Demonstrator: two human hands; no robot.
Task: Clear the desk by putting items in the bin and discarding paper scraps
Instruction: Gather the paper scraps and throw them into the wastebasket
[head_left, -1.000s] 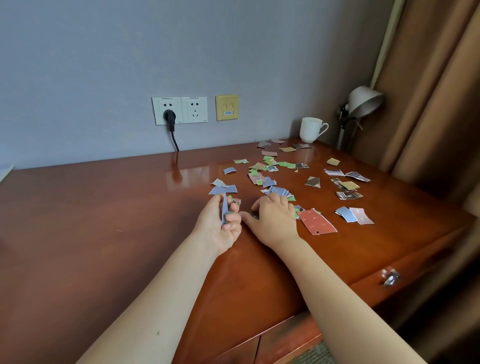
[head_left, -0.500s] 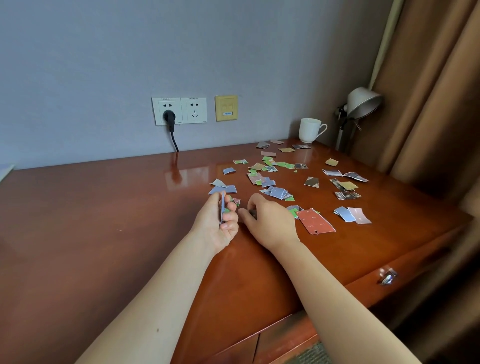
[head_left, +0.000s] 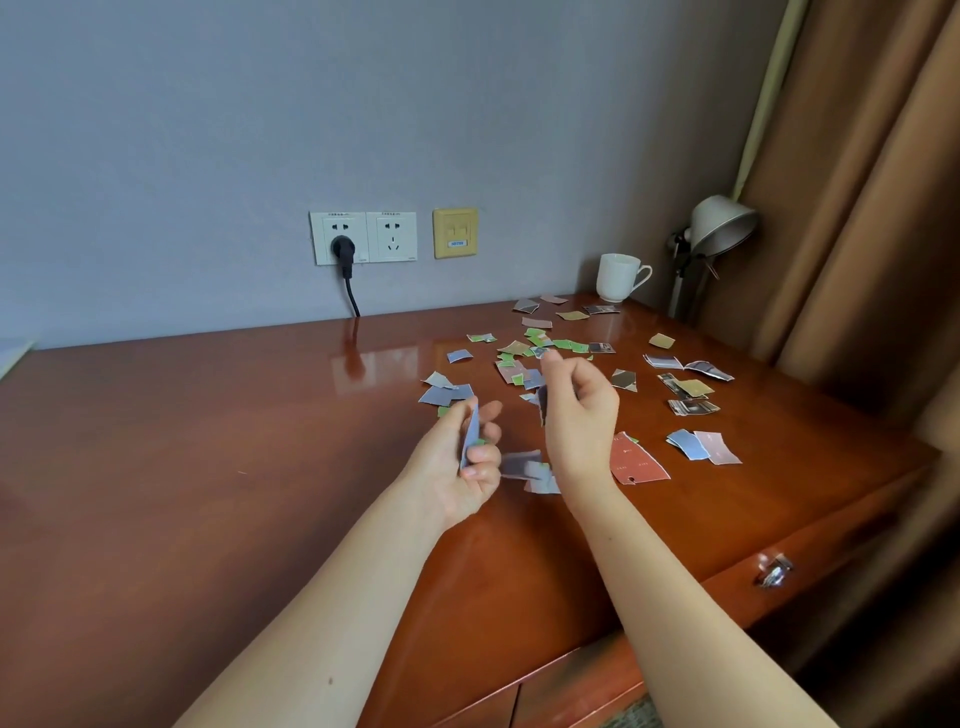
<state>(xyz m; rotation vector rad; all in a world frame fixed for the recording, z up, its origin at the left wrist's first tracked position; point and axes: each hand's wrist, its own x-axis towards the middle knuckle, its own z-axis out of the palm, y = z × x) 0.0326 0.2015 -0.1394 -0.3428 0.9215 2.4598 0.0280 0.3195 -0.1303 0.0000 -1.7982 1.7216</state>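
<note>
Head view: the left hand (head_left: 457, 470) is curled, thumb and fingers pinching a small stack (head_left: 470, 436) of gathered scraps edge-up just above the tabletop (head_left: 208, 467); the right hand (head_left: 579, 415) is raised beside it, fingers bent in toward the thumb; a sliver of paper (head_left: 543, 402) shows at its inner edge, so it seems to pinch one piece, though blur leaves that uncertain; the loose paper scraps (head_left: 540, 343) lie scattered from between the hands out to the far right corner, with blurred pieces (head_left: 522, 465) between the hands and a red card piece (head_left: 639, 460) just right of the right wrist; no bin is in view. To gather well, as I judge it: feed each picked piece flat against the left stack; keep that pinch firm so nothing fans out or drops; take the near pieces first, then work outward toward the white mug (head_left: 618, 278); on the glossy wood, slide thin bits to lift an edge instead of clawing at them.
</note>
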